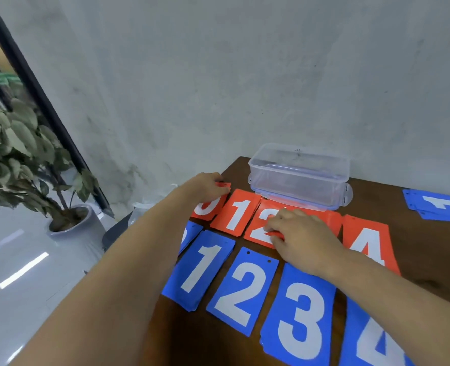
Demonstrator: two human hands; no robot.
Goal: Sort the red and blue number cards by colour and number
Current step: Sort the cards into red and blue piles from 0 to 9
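Two rows of number cards lie on the brown table (416, 249). The far row is red: a 0 card (210, 208), a 1 card (238, 212), a 2 card (259, 229), a card hidden under my right hand, and a 4 card (369, 245). The near row is blue: a card at the left edge (189, 233), then 1 (201, 270), 2 (242, 291), 3 (300, 313) and 4 (371, 342). My left hand (209, 187) grips the top of the red 0 card. My right hand (301, 237) pinches the red 2 card's right edge.
A clear plastic box (299, 175) stands on its lid at the table's far edge. A loose pile of blue cards (440, 204) with a 1 on top lies at the far right. A potted plant (20, 154) stands on the floor to the left.
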